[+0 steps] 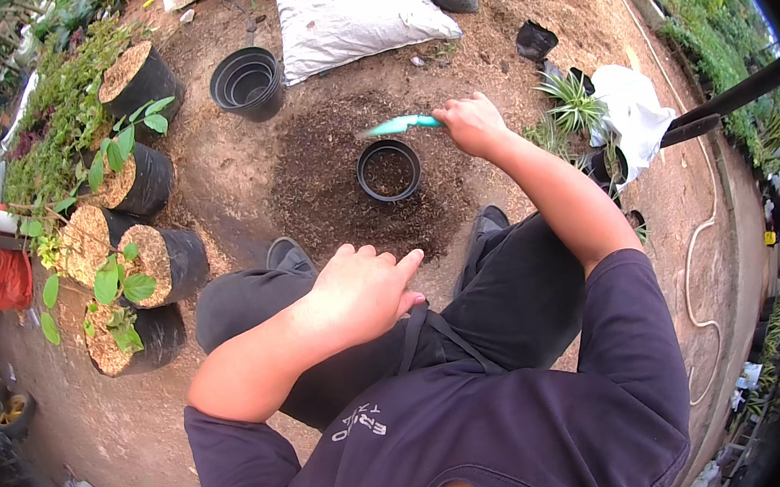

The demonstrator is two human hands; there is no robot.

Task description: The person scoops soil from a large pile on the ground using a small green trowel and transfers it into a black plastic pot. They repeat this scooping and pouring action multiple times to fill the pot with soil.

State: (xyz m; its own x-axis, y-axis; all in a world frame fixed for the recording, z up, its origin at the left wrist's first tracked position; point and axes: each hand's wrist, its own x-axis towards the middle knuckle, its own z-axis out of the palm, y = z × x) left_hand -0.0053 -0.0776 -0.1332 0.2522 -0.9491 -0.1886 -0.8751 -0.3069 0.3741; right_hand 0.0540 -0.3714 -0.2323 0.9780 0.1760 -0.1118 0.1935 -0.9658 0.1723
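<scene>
My right hand (473,123) grips the handle of a teal hand trowel (402,124), its blade pointing left above the far rim of a small black plastic pot (389,170). Dark soil mix lies in the bottom of that pot, which stands upright on a patch of dark loose soil (315,173) on the ground. My left hand (366,289) is over my lap, in front of the pot, touching no tool; its index finger and thumb are apart and the other fingers are curled. Whether anything is under its palm is hidden.
Nested black pots (247,84) stand at the upper left, beside a white woven sack (359,22). Black grow bags (181,262) with leafy plants line the left. Spider plants (571,99) and a white bag (629,115) are on the right, with a hose (688,269) beyond.
</scene>
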